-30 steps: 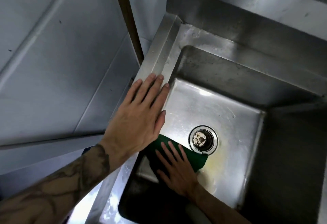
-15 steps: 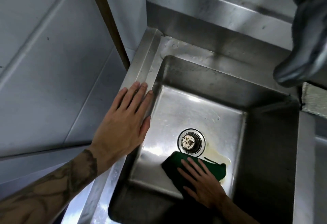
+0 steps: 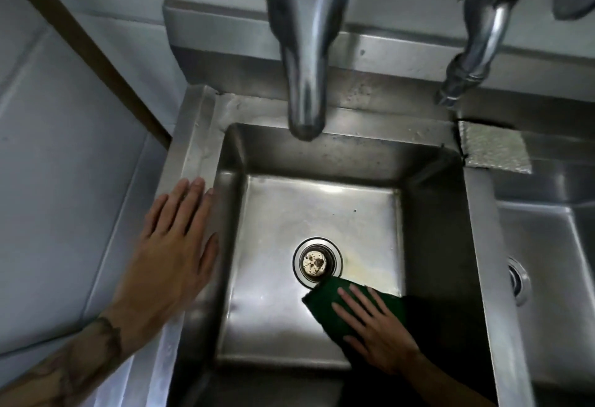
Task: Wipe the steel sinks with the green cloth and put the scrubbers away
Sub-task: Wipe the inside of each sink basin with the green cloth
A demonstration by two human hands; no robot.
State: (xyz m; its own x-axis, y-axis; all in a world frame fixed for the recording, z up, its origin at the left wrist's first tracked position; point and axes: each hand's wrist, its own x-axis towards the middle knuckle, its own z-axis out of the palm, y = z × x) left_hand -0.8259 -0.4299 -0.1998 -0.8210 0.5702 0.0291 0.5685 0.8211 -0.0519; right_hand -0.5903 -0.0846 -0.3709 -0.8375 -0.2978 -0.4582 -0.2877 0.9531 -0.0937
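A deep steel sink (image 3: 322,210) fills the middle of the head view, with a round drain (image 3: 317,261) in its floor. The dark green cloth (image 3: 325,302) lies flat on the sink floor just right of and below the drain. My right hand (image 3: 375,331) presses on it with fingers spread. Flat on the sink's left rim rests my left hand (image 3: 174,245), fingers together, holding nothing. A silvery scrubber pad (image 3: 492,149) lies on the divider at the sink's back right corner.
A thick tap spout (image 3: 306,52) hangs over the sink's back edge. A second, thinner tap (image 3: 473,49) hangs at the upper right. A second sink (image 3: 547,245) with its own drain lies to the right. A grey wall panel (image 3: 64,149) bounds the left.
My right hand has slid the green cloth from the left of the drain across to its right side. The view has swung right, showing the taps, the scrubber pad and the second sink.
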